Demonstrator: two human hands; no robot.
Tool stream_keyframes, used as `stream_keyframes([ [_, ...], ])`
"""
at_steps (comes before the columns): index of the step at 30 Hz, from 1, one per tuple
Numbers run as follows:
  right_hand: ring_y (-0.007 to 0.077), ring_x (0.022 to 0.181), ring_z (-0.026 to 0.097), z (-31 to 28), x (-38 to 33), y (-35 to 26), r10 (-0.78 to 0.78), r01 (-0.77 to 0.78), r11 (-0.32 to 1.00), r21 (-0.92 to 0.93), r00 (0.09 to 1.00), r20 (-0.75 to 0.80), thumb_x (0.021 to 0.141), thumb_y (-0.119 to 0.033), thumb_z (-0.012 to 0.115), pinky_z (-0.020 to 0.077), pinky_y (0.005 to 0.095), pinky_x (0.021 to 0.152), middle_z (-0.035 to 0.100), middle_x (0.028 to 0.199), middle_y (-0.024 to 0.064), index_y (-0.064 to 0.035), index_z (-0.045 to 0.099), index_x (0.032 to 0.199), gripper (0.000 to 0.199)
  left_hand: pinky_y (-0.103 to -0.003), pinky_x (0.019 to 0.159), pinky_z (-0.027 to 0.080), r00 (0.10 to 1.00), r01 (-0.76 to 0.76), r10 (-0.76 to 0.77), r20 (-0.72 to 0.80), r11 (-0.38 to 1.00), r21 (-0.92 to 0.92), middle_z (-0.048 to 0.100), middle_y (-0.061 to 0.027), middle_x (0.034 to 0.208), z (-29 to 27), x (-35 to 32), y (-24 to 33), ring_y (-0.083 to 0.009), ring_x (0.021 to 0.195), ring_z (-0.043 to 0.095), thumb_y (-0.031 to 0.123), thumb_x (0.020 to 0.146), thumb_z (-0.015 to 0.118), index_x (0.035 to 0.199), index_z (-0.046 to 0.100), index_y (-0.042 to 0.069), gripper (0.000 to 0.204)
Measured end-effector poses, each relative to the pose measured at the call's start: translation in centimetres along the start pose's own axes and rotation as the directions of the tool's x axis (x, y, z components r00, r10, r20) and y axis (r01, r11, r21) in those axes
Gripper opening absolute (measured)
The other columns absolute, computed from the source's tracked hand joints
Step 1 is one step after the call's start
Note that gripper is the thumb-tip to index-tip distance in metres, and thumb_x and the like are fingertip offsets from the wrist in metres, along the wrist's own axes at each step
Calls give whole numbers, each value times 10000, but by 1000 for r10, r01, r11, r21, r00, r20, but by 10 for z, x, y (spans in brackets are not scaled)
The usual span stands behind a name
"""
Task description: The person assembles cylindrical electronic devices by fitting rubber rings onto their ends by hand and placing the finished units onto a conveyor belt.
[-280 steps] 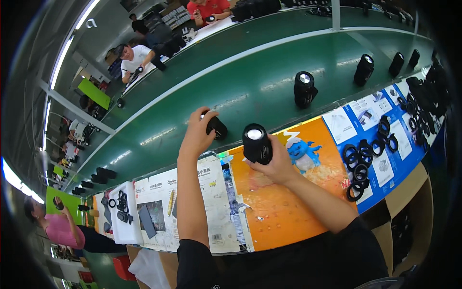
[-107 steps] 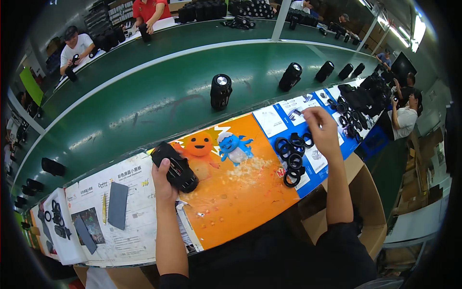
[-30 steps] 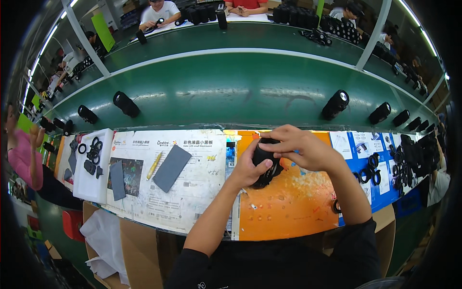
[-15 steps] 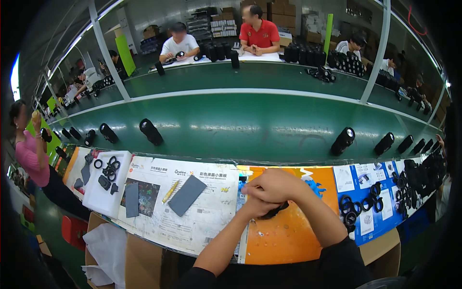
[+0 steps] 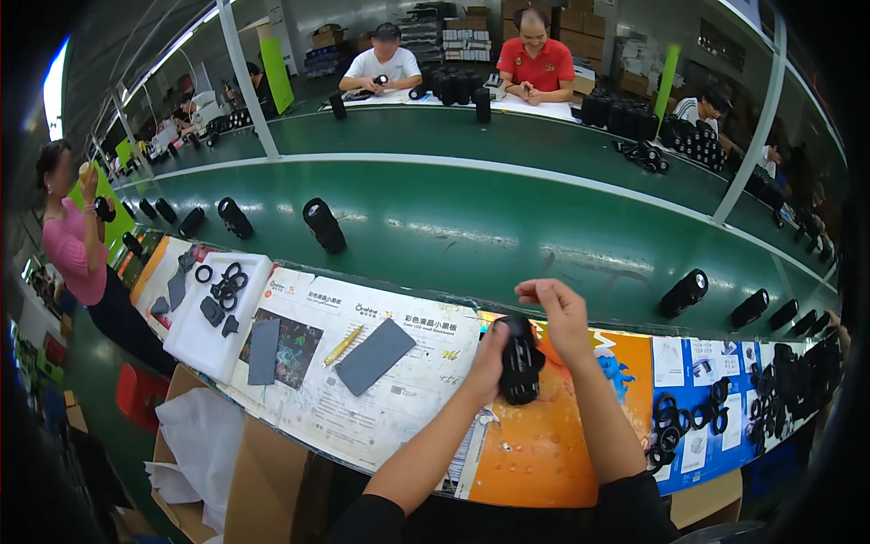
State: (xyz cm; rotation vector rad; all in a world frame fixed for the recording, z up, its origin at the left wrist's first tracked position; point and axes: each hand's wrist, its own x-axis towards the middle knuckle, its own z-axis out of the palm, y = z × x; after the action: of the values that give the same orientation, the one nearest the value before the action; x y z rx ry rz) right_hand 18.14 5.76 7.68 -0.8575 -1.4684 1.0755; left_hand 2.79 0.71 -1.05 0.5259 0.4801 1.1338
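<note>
Left hand (image 5: 485, 349) had a closed grip around the black cylinder speaker (image 5: 520, 360), held just above the orange mat (image 5: 544, 444). Right hand (image 5: 555, 308), at its 1 o'clock, pinched shut on something too small to tell. Looked mid-fitting; next needs careful lining up.

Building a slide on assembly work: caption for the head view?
Left hand holds a black cylinder over the orange mat; right hand pinches above it.
</note>
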Motion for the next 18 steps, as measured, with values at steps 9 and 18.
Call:
stream_keyframes([
  [9,198,1274,676,8,-38,71,187,-181,954,239,982,-5,1147,-215,558,503,346,1143,729,1398,135,2,683,1391,350,-433,1113,543,974,-46,10,-228,987,-152,734,-85,1320,5,4,2,-226,1258,696,528,1171,488,1436,618,108,513],
  [18,217,1263,688,-5,-30,67,172,-180,933,312,984,53,1149,-219,547,522,346,1131,728,1394,149,20,671,1399,367,-434,1056,595,983,14,-38,-179,991,-133,734,-97,1309,1,6,4,-234,1208,730,525,1158,547,1439,605,68,540],
])
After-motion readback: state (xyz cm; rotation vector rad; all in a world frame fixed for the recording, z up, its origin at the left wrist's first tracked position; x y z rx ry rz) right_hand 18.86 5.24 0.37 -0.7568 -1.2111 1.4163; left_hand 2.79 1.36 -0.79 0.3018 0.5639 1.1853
